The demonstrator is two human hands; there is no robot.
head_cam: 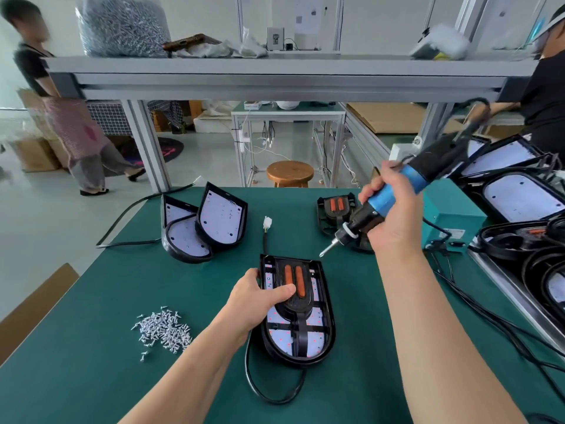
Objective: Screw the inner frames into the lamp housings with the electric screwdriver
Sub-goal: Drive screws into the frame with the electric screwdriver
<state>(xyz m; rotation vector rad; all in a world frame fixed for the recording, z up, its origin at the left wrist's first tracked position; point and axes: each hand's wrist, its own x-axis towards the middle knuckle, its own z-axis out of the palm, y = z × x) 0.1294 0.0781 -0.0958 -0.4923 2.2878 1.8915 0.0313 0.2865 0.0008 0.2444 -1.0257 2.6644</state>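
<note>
Left hand [253, 304] grips the lamp housing [329, 332], thumb on the inner frame [305, 309] inside; right hand [394, 209], beyond it, grasps the electric screwdriver [412, 179].

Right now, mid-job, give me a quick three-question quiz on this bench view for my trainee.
1. True or false: the left hand holds the electric screwdriver.
2. Where does the pile of screws lie? A) on the green mat, left of the lamp housing; B) inside the housing; C) on the floor.
3. Fill in: the left hand's thumb rests on the ____ seated in the housing.

Key: 1 false, the right hand grips it. 2 A. 3 inner frame.
</note>
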